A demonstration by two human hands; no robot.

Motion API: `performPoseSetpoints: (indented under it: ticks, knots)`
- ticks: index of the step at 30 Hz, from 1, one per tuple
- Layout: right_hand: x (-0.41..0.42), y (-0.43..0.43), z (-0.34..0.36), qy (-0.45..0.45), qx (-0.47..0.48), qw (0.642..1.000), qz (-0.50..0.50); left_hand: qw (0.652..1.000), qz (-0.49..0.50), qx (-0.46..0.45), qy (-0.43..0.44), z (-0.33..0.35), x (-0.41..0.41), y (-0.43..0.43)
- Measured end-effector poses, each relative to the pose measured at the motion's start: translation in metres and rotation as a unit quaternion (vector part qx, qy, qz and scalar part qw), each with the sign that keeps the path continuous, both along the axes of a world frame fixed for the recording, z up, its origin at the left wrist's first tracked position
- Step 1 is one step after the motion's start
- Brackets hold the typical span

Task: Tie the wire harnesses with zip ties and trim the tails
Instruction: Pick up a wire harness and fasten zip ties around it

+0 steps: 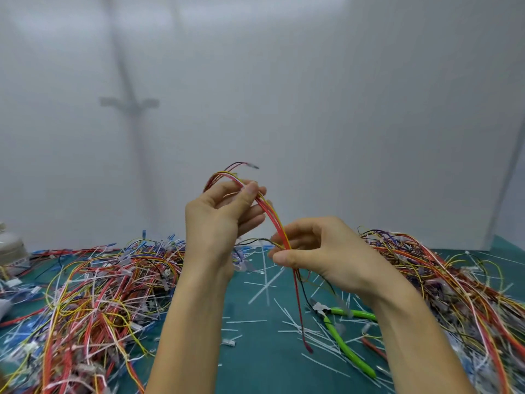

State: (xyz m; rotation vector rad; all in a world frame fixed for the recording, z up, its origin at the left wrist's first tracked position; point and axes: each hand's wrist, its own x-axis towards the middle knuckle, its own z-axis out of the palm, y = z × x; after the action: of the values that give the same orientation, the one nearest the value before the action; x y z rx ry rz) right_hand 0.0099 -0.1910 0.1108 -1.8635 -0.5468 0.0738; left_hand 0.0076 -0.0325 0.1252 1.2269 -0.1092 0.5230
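Note:
A thin bundle of red, yellow and black wires [271,216] arches in the air above the table. My left hand [224,217] pinches its upper part between thumb and fingers. Lower down, my right hand [321,251] pinches the same bundle, and the loose ends hang below it toward the mat. Green-handled cutters [345,336] lie on the teal mat [255,354] under my right forearm. White zip-tie tails [265,282] are scattered over the mat. I cannot tell whether a zip tie sits on the held bundle.
A large heap of coloured wire harnesses [93,297] covers the left of the table. Another heap [454,282] spreads across the right. A white container [10,248] stands at the far left edge. A plain white wall rises behind the table.

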Motion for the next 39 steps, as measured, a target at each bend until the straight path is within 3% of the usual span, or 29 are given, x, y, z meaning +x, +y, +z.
performPoseSetpoints:
  ticks: [8, 14, 18, 22, 25, 32, 35, 39]
  knots:
    - [-0.004, 0.005, 0.003, 0.006, 0.154, 0.988, -0.015, 0.99, -0.053, -0.134, 0.006, 0.004, 0.0, 0.01]
    - [-0.002, -0.002, 0.001, 0.009, 0.146, 0.989, 0.012, 0.985, -0.125, -0.112, 0.031, 0.003, 0.001, 0.019]
    - [-0.001, -0.009, 0.001, -0.002, 0.045, 0.999, 0.019, 0.993, -0.115, -0.012, 0.03, 0.002, 0.0, 0.022]
    - [0.0, -0.01, 0.005, -0.025, 0.073, 0.997, -0.031, 0.982, -0.083, 0.171, 0.005, 0.0, -0.006, 0.026]
    - [0.001, -0.007, 0.007, -0.047, 0.134, 0.986, -0.084, 0.947, -0.1, 0.302, -0.031, 0.0, -0.009, 0.023]
    - [-0.004, 0.005, 0.01, -0.004, 0.29, 0.955, -0.064, 0.835, -0.147, 0.527, -0.058, 0.0, -0.013, 0.002]
    - [-0.002, 0.006, 0.008, -0.01, 0.288, 0.953, -0.09, 0.797, -0.127, 0.589, -0.054, -0.003, -0.01, -0.003]
    - [0.001, 0.003, 0.004, 0.018, 0.268, 0.959, -0.087, 0.774, -0.133, 0.618, -0.043, -0.007, -0.006, -0.005]
